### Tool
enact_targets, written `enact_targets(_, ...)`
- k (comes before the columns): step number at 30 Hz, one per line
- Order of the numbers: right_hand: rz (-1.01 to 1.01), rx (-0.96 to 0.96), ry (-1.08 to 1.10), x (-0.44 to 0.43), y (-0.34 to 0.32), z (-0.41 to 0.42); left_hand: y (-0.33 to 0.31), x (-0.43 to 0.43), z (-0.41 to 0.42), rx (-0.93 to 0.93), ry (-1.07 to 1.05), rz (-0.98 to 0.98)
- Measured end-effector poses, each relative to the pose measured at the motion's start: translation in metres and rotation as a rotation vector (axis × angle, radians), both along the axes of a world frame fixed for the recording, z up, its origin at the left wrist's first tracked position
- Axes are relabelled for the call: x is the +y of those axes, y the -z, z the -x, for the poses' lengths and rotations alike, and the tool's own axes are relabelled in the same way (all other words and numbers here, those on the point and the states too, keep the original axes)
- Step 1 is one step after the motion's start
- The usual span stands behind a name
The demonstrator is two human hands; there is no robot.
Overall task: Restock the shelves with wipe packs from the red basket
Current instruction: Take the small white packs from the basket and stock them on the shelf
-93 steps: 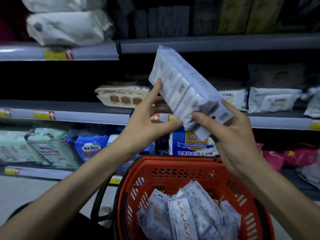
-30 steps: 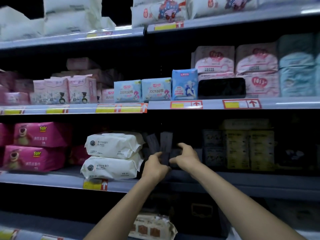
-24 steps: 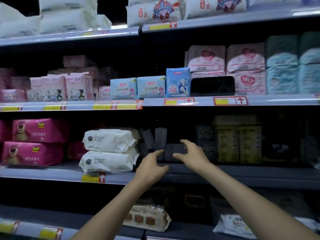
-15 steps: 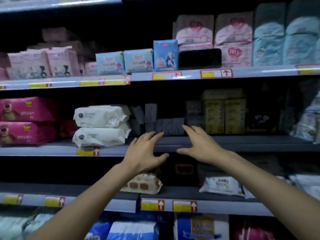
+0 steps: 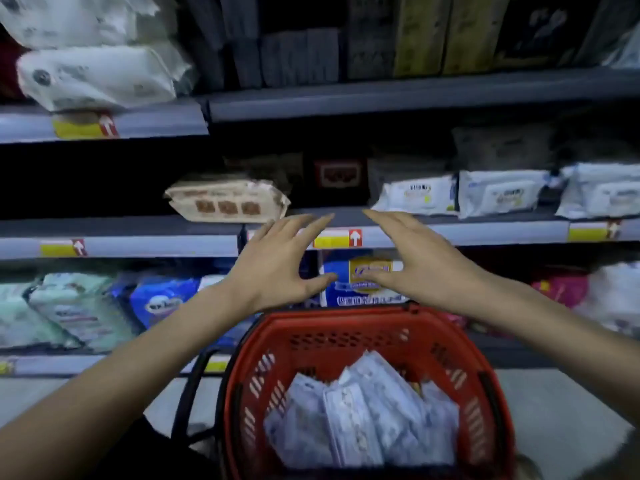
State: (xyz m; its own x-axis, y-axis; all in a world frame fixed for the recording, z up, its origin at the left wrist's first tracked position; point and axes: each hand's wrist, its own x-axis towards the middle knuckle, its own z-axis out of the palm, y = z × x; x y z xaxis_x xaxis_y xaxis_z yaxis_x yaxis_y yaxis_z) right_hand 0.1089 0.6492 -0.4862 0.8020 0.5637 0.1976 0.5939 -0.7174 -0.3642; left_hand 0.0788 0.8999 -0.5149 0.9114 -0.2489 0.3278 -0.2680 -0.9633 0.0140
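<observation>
Head view, looking down over my two forearms toward the shelving; my left hand [image 5: 277,263] and my right hand [image 5: 414,263] hover side by side, apart, above the far rim of the red basket [image 5: 341,325]; both are spread, fingers straight and angled in toward each other, thumbs low, holding nothing; the fingertips of both reach up in front of the middle shelf edge [image 5: 156,242].

Wipe packs [image 5: 363,410] lie heaped inside the basket, near me, pale blue-grey and leaning on one another; I make out about four, though blur hides the exact count; one black handle [image 5: 188,393] hangs down the basket's left side.

Three shelf edges run across the scene; on the top one, far left, two white packs [image 5: 97,74] are stacked; on the middle shelf, one beige pack [image 5: 227,204] lies just left of my left hand, and three white packs [image 5: 502,192] sit in a row to the right; on the lowest shelf, one blue pack with a gold label [image 5: 363,282] shows between my two hands.
</observation>
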Motion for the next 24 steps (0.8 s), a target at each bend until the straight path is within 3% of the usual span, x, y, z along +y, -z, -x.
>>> enact_targets(4, 0.045, 0.079, -0.05, -0.014, 0.079, 0.001, 0.071, -0.009, 0.015, 0.152, 0.026, 0.028)
enact_targets(10, 0.305, 0.275, -0.156, -0.038, 0.177, 0.011, 0.16, -0.023, 0.027, 0.422, -0.014, -0.021)
enact_targets(15, 0.687, 0.278, -0.265, -0.045, 0.222, 0.027, 0.214, -0.037, 0.022, 0.65, -0.048, -0.044)
enact_targets(24, 0.825, 0.288, -0.341, -0.057, 0.257, 0.047, 0.282, -0.049, -0.004, 0.971, -0.164, 0.087)
